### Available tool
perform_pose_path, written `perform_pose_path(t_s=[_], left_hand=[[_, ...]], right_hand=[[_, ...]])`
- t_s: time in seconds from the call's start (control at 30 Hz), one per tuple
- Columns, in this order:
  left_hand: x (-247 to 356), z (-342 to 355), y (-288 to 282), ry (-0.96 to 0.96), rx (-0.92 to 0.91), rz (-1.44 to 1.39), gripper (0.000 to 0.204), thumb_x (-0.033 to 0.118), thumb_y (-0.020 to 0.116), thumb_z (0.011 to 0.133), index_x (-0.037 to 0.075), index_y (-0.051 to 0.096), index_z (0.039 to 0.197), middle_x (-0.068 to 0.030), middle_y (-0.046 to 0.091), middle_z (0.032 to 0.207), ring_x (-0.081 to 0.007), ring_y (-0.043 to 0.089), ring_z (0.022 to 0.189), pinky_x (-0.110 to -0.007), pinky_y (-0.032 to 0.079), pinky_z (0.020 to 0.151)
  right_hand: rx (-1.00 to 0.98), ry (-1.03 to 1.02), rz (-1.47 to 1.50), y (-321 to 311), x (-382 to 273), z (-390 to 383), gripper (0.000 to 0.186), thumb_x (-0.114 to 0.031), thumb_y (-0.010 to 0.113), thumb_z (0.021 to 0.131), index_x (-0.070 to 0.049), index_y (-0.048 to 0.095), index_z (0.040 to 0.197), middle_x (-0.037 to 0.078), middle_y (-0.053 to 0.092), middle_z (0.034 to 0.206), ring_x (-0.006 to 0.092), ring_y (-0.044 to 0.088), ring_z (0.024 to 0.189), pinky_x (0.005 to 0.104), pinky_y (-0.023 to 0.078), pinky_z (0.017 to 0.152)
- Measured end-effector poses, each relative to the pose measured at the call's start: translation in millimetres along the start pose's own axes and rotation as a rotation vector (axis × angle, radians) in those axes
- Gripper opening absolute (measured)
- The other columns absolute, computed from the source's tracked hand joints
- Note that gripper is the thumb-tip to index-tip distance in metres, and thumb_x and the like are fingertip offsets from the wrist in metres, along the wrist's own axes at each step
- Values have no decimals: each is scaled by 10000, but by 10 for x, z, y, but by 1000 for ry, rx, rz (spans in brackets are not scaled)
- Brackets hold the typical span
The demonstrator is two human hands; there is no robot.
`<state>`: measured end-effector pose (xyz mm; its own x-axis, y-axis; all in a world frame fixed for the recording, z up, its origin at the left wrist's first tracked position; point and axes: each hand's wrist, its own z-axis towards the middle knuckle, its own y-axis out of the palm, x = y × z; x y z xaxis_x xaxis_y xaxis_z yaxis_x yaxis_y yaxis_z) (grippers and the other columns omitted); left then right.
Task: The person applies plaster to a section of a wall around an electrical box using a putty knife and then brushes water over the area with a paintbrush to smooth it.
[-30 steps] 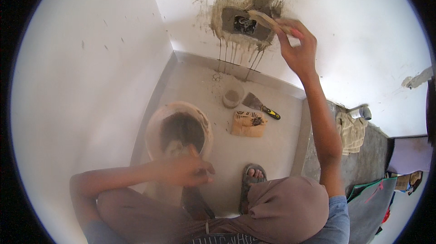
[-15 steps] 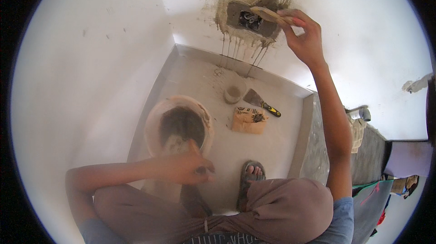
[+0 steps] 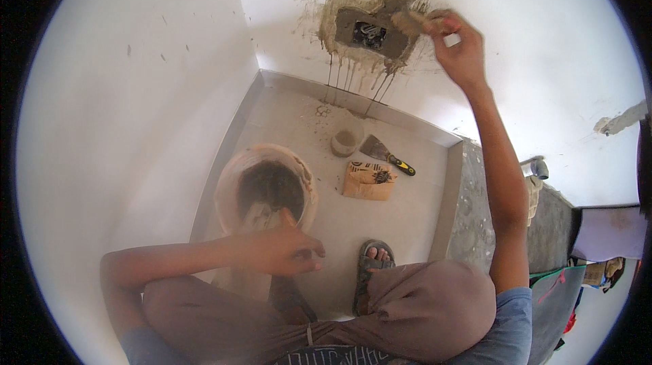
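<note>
High on the white wall, my right hand (image 3: 460, 49) pinches a small brush (image 3: 409, 23) with tan bristles and a reddish handle part. Its tip is against or close to the damp grey mortar (image 3: 401, 46) at the right of a recessed electrical box (image 3: 369, 35) with wires inside. Dark drips run down below the patch. My left hand (image 3: 293, 251) is low, over the near rim of a whitish bucket (image 3: 309, 185) with dark grey contents. Its fingers are curled; whether they hold anything is hidden.
On the floor stand a small cup (image 3: 346, 141), a putty knife (image 3: 387, 154) with a black and yellow handle, and a brown paper packet (image 3: 369, 180). My sandalled foot (image 3: 372, 266) is near them. A low ledge (image 3: 447, 202) runs along the right, with grey floor beyond.
My right hand has moved the brush slightly right, away from the box opening, and turned it. The left hand stays nearly in place. The view has shifted a little.
</note>
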<state>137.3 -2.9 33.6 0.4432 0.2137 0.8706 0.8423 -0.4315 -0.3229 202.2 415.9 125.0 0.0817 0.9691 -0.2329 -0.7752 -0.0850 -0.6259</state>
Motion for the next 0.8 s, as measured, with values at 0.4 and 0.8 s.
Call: perform_pose_path(t_s=[0.4,0.8], left_hand=[[-7,29,0,39,-47,118,450,381,575,1019,-9,632,1238,-208,718,998,-332,706,941,-429,548,861],[28,34,5,38,-51,159,447,382,570,1013,-3,638,1229,-205,722,1011,-333,709,939,-427,551,862]], right_hand=[[-149,35,54,386,110,-609,201,-48,721,839,-34,679,1035,140,719,982,273,691,824,376,545,771],[-122,-99,169,678,75,-920,155,-17,721,834,-44,703,985,137,714,1036,328,695,939,387,558,817]])
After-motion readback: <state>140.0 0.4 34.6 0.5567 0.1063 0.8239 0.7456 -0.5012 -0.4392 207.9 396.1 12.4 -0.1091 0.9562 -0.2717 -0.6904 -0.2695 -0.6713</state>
